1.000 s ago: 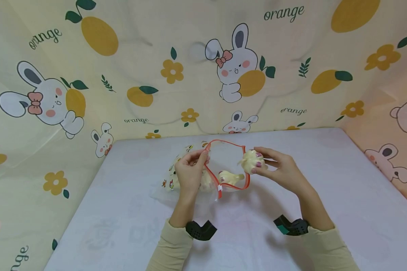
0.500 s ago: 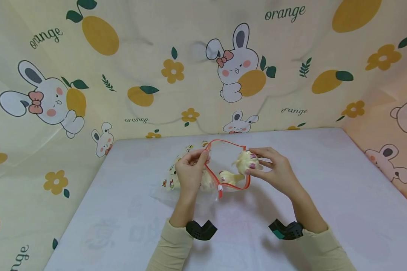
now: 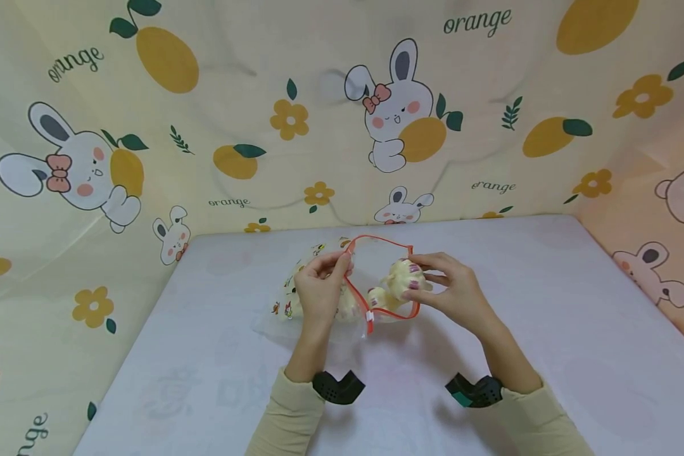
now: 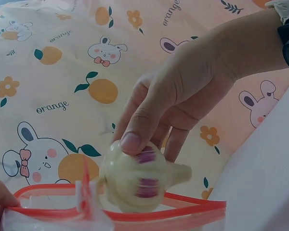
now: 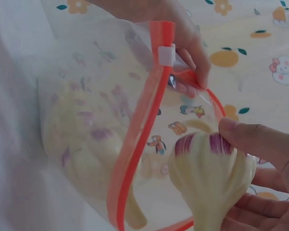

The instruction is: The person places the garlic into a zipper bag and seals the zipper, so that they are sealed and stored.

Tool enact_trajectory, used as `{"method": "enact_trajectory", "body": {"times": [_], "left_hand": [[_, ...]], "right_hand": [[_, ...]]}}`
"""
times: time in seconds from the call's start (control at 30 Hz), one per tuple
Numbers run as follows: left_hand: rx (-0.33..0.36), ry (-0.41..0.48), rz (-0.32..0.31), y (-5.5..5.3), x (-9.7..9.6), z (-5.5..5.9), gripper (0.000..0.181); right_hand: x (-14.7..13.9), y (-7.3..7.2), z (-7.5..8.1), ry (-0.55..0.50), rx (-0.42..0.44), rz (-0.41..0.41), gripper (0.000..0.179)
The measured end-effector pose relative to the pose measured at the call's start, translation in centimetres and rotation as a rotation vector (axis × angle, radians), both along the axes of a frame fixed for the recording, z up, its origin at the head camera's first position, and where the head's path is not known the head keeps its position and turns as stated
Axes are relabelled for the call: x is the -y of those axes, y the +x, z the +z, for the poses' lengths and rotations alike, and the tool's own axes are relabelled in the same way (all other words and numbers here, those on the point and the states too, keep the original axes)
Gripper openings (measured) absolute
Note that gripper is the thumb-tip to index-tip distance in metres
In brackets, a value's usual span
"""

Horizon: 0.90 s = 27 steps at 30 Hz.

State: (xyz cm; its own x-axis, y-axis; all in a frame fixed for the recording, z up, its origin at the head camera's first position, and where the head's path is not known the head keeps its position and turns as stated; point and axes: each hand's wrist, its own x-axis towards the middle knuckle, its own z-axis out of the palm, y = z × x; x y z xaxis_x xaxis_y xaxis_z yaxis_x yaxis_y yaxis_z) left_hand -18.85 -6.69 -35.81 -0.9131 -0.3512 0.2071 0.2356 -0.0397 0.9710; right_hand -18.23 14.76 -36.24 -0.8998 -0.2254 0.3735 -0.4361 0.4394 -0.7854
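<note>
A clear zip bag (image 5: 58, 115) with a red-orange edge and small printed figures lies on its side, its mouth spread towards the right. My left hand (image 3: 319, 291) pinches the rim of that mouth. Inside the bag, garlic bulbs (image 5: 94, 144) with purple streaks show through the plastic. In my right hand (image 3: 453, 291), thumb and fingers grip another garlic bulb (image 3: 406, 278) right at the bag's mouth. The left wrist view has this bulb just above the red rim (image 4: 192, 207). A white slider (image 5: 166, 55) sits on the zip edge.
A white-covered table (image 3: 205, 367) lies under the hands. Behind it hangs a cloth (image 3: 296, 76) printed with rabbits and oranges, which also runs along both sides. Each wrist wears a black camera band.
My right hand has moved left with the garlic bulb, from beside the bag's rim into its mouth. The left hand and the bag have stayed in place.
</note>
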Motion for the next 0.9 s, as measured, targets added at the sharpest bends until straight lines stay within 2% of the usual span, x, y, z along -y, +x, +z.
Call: {"method": "enact_trajectory", "body": {"times": [0.17,0.37,0.67,0.8,0.9], "left_hand": [[-0.004,0.000,0.000,0.2,0.0,0.1,0.016],[0.006,-0.001,-0.005,0.1,0.0,0.0,0.015],[0.013,-0.003,0.005,0.1,-0.1,0.1,0.015],[0.013,-0.001,0.004,0.1,-0.1,0.0,0.015],[0.011,0.001,0.000,0.0,-0.1,-0.1,0.015]], "right_hand": [[0.4,0.1,-0.2,-0.024,-0.005,-0.012,0.055],[0.8,0.3,-0.3,-0.005,0.082,-0.043,0.054],[1.3,0.3,-0.6,0.006,0.118,-0.033,0.050],[1.5,0.3,-0.8,0.015,0.092,-0.026,0.049],[1.6,0.3,-1.0,0.039,0.032,-0.035,0.048]]}}
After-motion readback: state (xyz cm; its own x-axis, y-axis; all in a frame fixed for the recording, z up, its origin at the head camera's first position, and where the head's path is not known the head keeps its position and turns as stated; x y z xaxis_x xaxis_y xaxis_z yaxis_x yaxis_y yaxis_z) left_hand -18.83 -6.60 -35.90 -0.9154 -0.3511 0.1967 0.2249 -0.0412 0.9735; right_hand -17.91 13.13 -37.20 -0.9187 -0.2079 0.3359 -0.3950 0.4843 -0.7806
